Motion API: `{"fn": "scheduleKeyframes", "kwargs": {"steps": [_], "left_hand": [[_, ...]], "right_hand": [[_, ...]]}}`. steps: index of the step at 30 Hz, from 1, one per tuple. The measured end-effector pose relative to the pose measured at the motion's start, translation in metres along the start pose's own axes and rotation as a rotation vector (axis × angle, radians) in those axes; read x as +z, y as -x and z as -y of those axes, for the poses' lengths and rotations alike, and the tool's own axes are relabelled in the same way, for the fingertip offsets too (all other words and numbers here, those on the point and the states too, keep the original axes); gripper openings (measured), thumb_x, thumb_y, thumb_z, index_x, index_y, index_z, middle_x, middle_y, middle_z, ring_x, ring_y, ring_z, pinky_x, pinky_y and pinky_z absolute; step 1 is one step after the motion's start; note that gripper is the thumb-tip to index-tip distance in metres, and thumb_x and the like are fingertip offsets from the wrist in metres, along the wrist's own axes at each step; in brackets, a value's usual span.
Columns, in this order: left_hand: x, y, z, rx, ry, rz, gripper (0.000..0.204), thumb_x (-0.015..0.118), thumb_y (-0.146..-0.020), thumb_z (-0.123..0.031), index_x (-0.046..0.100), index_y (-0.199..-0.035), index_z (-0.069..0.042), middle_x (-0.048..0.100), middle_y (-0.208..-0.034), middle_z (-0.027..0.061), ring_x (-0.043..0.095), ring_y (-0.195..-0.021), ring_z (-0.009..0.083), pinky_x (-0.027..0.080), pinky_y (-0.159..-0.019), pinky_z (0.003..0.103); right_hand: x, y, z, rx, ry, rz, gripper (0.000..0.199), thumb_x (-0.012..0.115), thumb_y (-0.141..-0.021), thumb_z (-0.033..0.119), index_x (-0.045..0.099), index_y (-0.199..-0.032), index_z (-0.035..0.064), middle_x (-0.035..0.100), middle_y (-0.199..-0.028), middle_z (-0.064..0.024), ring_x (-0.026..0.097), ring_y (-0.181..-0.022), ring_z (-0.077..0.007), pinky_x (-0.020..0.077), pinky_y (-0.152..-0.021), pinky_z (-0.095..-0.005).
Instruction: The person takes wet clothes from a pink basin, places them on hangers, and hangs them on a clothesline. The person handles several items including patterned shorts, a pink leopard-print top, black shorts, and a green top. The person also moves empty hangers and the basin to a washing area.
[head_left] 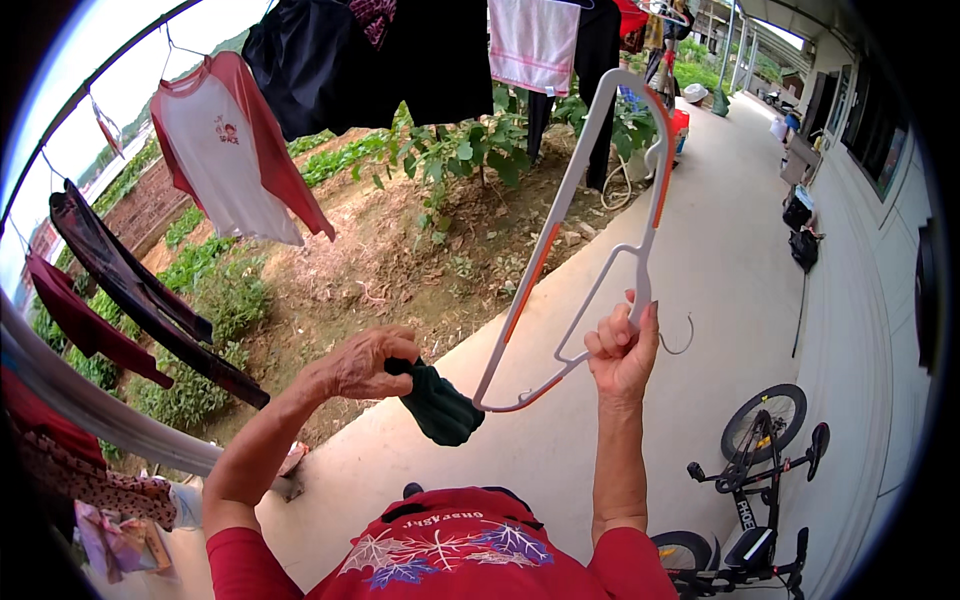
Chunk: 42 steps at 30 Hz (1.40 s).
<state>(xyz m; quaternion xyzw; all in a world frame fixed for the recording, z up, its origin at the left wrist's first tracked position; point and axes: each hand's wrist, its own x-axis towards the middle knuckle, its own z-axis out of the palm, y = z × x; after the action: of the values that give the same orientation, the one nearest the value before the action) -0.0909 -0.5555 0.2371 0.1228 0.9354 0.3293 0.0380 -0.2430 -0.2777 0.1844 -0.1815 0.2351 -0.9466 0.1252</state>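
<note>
My right hand (625,350) grips a grey plastic clothes hanger (533,275) with orange strips, raised in front of me and turned on its side. Its metal hook (688,338) sticks out to the right of that hand. Pinched in my left hand (370,365) is a small dark green cloth item (440,405), bunched up and hanging down. The cloth's right edge meets or overlaps the lower corner of the hanger; whether they touch I cannot tell. Its exact kind does not show.
Overhead to the left, a rail carries a red-and-white long-sleeved shirt (225,150), dark clothes (430,60) and a white towel (533,45). A garden bed (340,270) borders the concrete path (740,260). A black bicycle (750,480) stands at the lower right beside the wall (870,400).
</note>
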Motion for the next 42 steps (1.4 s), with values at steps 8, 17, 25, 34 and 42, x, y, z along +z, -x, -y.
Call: {"fn": "scheduleKeyframes", "kwargs": {"steps": [8,17,25,34,42], "left_hand": [[-0.027,0.010,-0.005,0.036,0.036,-0.052,0.023,0.059,-0.059,-0.016,0.044,-0.062,0.001,0.039,-0.069,0.0084,0.043,-0.067,0.0233,0.036,-0.060,0.034],[-0.027,0.032,-0.014,0.139,-0.038,-0.009,0.022,0.059,-0.054,-0.011,0.040,-0.056,0.000,0.042,-0.074,0.0083,0.044,-0.070,0.0265,0.036,-0.062,0.036],[-0.045,0.055,-0.045,0.204,-0.232,-0.094,0.014,0.058,-0.050,-0.002,0.045,-0.056,0.000,0.043,-0.073,0.0076,0.046,-0.071,0.0269,0.038,-0.061,0.037],[-0.034,0.075,-0.044,0.195,-0.087,-0.132,0.012,0.059,-0.052,-0.003,0.049,-0.059,0.000,0.050,-0.083,0.0108,0.050,-0.077,0.0280,0.041,-0.068,0.037],[-0.032,0.084,-0.039,0.219,0.046,-0.279,0.011,0.058,-0.055,0.000,0.053,-0.065,-0.002,0.053,-0.087,0.0093,0.052,-0.082,0.0246,0.043,-0.071,0.034]], "right_hand": [[0.038,-0.026,-0.023,-0.124,-0.197,0.281,0.030,0.041,-0.096,0.035,0.054,-0.108,0.0106,0.030,-0.055,0.0030,0.017,-0.041,-0.0062,0.0173,-0.040,-0.0224],[0.054,-0.056,-0.037,-0.003,-0.490,0.707,0.034,0.034,-0.098,0.036,0.054,-0.109,0.0105,0.034,-0.059,0.0013,0.022,-0.043,-0.0068,0.0200,-0.042,-0.0236],[0.050,-0.034,-0.102,0.337,-0.408,0.814,0.037,0.037,-0.097,0.036,0.055,-0.104,0.0046,0.031,-0.053,0.0019,0.022,-0.042,-0.0065,0.0217,-0.041,-0.0239],[0.075,-0.007,-0.122,0.295,-0.552,0.688,0.035,0.039,-0.096,0.037,0.055,-0.100,0.0061,0.031,-0.053,0.0030,0.022,-0.043,-0.0069,0.0215,-0.042,-0.0251],[0.058,0.011,-0.134,0.311,-0.211,0.730,0.035,0.044,-0.094,0.039,0.058,-0.092,0.0077,0.032,-0.050,0.0037,0.022,-0.040,-0.0063,0.0199,-0.040,-0.0248]]}}
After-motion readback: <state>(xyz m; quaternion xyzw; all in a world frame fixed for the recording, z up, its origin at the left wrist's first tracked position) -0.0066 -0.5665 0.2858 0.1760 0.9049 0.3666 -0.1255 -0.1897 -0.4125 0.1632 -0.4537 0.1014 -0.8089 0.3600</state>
